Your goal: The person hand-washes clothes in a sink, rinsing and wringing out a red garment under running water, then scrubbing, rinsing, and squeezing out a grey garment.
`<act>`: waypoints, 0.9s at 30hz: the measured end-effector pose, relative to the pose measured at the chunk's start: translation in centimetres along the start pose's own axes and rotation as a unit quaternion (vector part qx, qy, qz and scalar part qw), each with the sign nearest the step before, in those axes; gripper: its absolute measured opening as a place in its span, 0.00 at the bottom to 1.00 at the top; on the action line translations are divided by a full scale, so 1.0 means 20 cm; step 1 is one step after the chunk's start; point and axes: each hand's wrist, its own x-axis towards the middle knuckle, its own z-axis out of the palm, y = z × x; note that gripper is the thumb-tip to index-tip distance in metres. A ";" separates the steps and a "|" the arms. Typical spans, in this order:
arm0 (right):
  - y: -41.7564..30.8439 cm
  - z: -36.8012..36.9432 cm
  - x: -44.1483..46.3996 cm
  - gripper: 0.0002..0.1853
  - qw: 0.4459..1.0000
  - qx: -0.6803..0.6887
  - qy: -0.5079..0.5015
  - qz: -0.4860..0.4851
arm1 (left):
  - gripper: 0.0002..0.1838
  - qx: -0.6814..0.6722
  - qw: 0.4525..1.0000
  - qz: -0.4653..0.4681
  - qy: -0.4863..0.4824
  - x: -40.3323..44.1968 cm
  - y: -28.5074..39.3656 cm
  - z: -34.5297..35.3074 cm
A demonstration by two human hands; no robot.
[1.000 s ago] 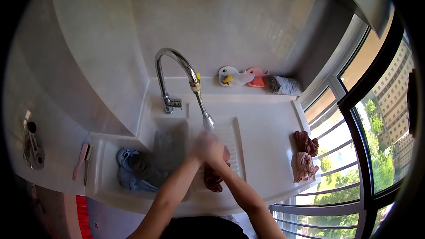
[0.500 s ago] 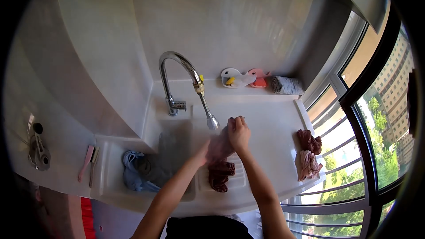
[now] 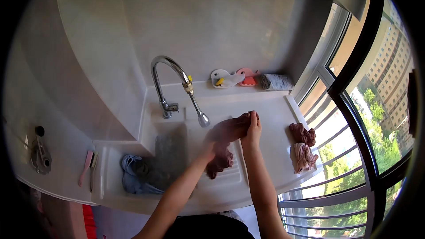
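A reddish-brown cloth [image 3: 233, 126] is stretched slantwise between my two hands above the ribbed washboard area [image 3: 237, 168] of the sink unit. My right hand [image 3: 252, 132] grips its upper end, fingers pressed together at the top. My left hand [image 3: 208, 151] is at the lower left end, its fingers largely hidden by the fabric. More reddish-brown cloth [image 3: 220, 163] hangs or lies below, over the ribs; I cannot tell whether it is the same piece. The faucet [image 3: 202, 118] hangs just left of the cloth.
Blue cloth [image 3: 133, 177] lies in the basin at left, beside dark murky water [image 3: 170, 150]. Twisted brown cloth [image 3: 302, 133] and pink cloth [image 3: 304, 157] rest by the right edge. Whale-shaped soap dishes [image 3: 226, 79] and a grey roll [image 3: 276, 82] line the back ledge. Brushes [image 3: 86, 168] lie left.
My right hand has moved right and slightly down, away from the faucet, and the cloth is now drawn out longer between my hands. The view has shifted slightly.
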 end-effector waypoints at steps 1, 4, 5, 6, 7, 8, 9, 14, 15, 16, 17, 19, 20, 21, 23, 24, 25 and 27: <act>0.04 -0.07 -0.03 0.09 0.999 -0.035 0.019 -0.005 | 0.16 0.013 0.999 0.032 0.013 0.02 0.05 0.02; 0.28 -0.35 -0.22 0.20 0.966 -0.206 0.018 0.157 | 0.10 -0.082 0.990 0.101 0.056 0.09 0.02 -0.25; 0.27 -0.32 -0.35 0.25 0.937 -0.229 0.011 0.264 | 0.09 -0.026 0.991 0.129 0.039 0.07 0.07 -0.24; 0.29 -0.30 -0.45 0.30 0.927 -0.189 0.025 0.322 | 0.11 -0.070 0.986 0.149 0.039 0.12 0.01 -0.40; 0.31 -0.27 -0.51 0.36 0.913 -0.149 0.037 0.379 | 0.11 -0.065 0.986 0.149 0.038 0.09 0.06 -0.33; 0.31 -0.21 -0.52 0.36 0.914 -0.143 0.035 0.379 | 0.12 -0.052 0.988 0.147 0.001 0.05 0.10 -0.26; 0.31 -0.16 -0.53 0.35 0.910 -0.082 0.029 0.405 | 0.14 -0.040 0.989 0.142 -0.034 0.01 0.13 -0.20; 0.60 -0.13 -0.20 0.30 0.956 0.120 -0.105 0.248 | 0.19 -0.112 0.986 0.126 0.004 -0.12 0.13 0.00; 0.61 -0.10 -0.12 0.30 0.951 0.134 -0.122 0.250 | 0.20 -0.080 0.985 0.149 0.032 -0.12 0.11 0.00; 0.61 -0.11 -0.09 0.24 0.946 0.131 -0.098 0.281 | 0.20 -0.078 0.989 0.122 0.035 -0.13 0.12 -0.03; 0.62 -0.12 -0.09 0.24 0.945 0.133 -0.097 0.284 | 0.20 -0.078 0.992 0.091 0.040 -0.15 0.13 -0.05; 0.63 -0.12 -0.07 0.22 0.931 0.126 -0.104 0.327 | 0.22 0.111 0.989 0.029 0.090 -0.18 0.23 -0.09; 0.64 -0.12 -0.07 0.18 0.939 0.141 -0.100 0.296 | 0.26 0.294 0.945 -0.035 0.137 -0.21 0.30 -0.13; 0.65 -0.13 -0.05 0.18 0.938 0.140 -0.105 0.301 | 0.26 0.294 0.945 -0.031 0.142 -0.22 0.38 -0.22; 0.67 -0.15 -0.02 0.16 0.933 0.138 -0.099 0.316 | 0.29 0.522 0.843 -0.102 -0.082 -0.23 0.53 -0.46; 0.64 -0.11 -0.02 0.15 0.939 0.132 -0.091 0.304 | 0.25 0.555 0.827 -0.081 -0.030 -0.17 0.57 -0.59; 0.67 -0.10 0.00 0.15 0.938 0.130 -0.089 0.307 | 0.20 0.584 0.809 -0.062 0.021 -0.11 0.60 -0.66; 0.74 -0.10 0.04 0.13 0.952 0.132 -0.049 0.271 | 0.11 0.714 0.670 0.072 0.193 0.02 0.70 -0.50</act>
